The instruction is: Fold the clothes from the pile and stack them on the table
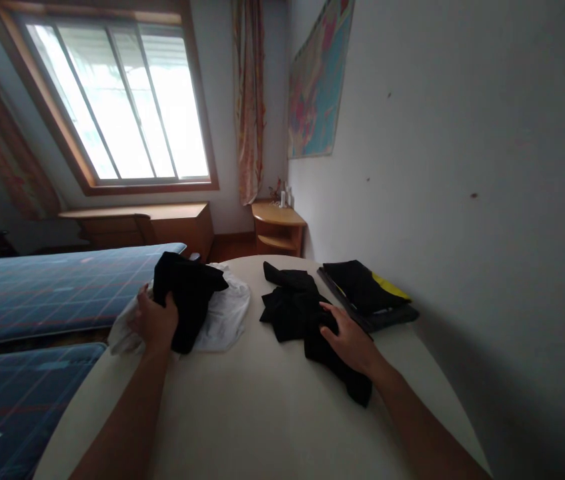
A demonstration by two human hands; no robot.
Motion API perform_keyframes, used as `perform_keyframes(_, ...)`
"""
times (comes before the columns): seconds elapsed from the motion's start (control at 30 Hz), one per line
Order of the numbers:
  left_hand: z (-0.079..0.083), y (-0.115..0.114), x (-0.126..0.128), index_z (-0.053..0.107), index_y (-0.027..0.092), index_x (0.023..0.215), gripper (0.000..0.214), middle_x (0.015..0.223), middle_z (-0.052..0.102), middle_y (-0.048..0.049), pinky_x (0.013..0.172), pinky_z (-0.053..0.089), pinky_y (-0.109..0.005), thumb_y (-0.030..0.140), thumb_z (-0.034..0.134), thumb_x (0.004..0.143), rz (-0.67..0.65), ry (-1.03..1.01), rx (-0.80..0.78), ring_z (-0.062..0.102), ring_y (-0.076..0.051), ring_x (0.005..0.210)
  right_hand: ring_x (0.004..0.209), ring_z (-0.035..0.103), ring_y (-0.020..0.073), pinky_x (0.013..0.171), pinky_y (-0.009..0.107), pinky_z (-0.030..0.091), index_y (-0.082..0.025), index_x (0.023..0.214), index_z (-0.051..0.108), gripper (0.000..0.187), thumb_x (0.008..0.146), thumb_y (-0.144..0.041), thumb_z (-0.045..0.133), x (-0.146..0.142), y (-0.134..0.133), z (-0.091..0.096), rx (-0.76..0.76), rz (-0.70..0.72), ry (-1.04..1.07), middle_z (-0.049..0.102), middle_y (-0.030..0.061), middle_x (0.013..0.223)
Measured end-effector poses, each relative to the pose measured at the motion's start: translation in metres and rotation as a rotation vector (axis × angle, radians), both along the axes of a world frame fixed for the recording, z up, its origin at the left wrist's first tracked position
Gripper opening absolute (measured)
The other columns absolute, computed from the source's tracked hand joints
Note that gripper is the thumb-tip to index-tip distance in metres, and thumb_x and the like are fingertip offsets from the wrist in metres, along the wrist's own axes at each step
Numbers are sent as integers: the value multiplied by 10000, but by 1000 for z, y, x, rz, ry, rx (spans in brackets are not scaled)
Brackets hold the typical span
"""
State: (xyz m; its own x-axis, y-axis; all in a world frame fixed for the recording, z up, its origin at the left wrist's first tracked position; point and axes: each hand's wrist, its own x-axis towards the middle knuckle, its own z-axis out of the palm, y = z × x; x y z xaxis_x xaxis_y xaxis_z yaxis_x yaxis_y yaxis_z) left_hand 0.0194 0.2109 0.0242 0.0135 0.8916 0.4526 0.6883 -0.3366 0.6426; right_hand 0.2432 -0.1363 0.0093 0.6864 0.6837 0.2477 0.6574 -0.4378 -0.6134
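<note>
My left hand (156, 319) is closed on a black cloth garment (189, 293) at the table's left side. That garment hangs over a crumpled white cloth (227, 313), which spreads out on both sides of the hand. On the right, my right hand (349, 337) has its thumb and fingers closed on a piece of black cloth (332, 353), perhaps a sock. It belongs to, or lies against, a loose heap of black cloth pieces (289, 307). How many pieces the heap has, I cannot tell.
A folded black and yellow garment (362, 287) lies on dark grey cloth at the table's right, near the wall. The round cream table (242, 413) stands beside blue plaid mattresses (62, 293). A corner shelf (279, 215) and a wooden desk (182, 211) are beyond.
</note>
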Motion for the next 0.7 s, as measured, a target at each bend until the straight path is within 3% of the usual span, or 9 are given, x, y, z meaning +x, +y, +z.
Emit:
perform_keyframes(0.1,-9,3,-4,200,133,1561,743,1322,565,-227,998,438,-567,276,527,909,26,-18,0,571,-391,1191,1336,474,261,1117,433,361,-183,1440,463,586,891,-389,480,-2,1,0,-62,4,-69,495,125,1468)
perform_keyframes(0.23,1,0,-5,524,130,1406,566,1465,437,-183,1078,384,-552,124,516,841,-15,-58,163,461,-398,1310,1467,261,346,1145,547,261,-245,1408,534,628,869,-566,550,-5,2,-4,-231,-41,-168,384,119,1562)
perform_keyframes(0.3,11,-6,-3,621,111,1302,486,1528,374,-169,1124,320,-580,105,485,835,-24,-65,250,404,-403,1364,1444,314,349,1129,547,281,-238,1395,549,671,868,-653,525,-7,3,-6,-295,-8,-141,386,143,1558)
perform_keyframes(0.4,23,-19,6,595,102,1329,474,1540,378,-191,1151,221,-643,182,462,881,-89,-7,361,327,-407,1418,1378,421,341,1108,518,322,-187,1385,555,731,860,-694,517,-10,3,-5,-352,30,-124,449,177,1508)
perform_keyframes(0.5,23,-34,21,535,111,1380,504,1528,406,-188,1171,220,-592,275,470,908,-244,35,481,304,-371,1441,1311,479,352,1079,500,360,-151,1338,595,738,847,-700,536,-17,3,3,-384,34,-149,534,182,1425)
perform_keyframes(0.57,15,-47,34,560,134,1340,465,1456,499,-168,1152,303,-514,311,472,920,-393,54,472,414,-331,1379,1248,523,354,1054,489,383,-147,1284,639,729,842,-717,533,-24,2,9,-400,60,-165,578,180,1362)
perform_keyframes(0.7,-13,-84,60,539,162,1359,451,1184,692,-130,956,503,-378,363,452,965,-774,147,134,663,-249,1073,1110,599,320,987,429,426,-171,1165,716,719,832,-772,503,-41,0,24,-400,225,-140,638,154,1231)
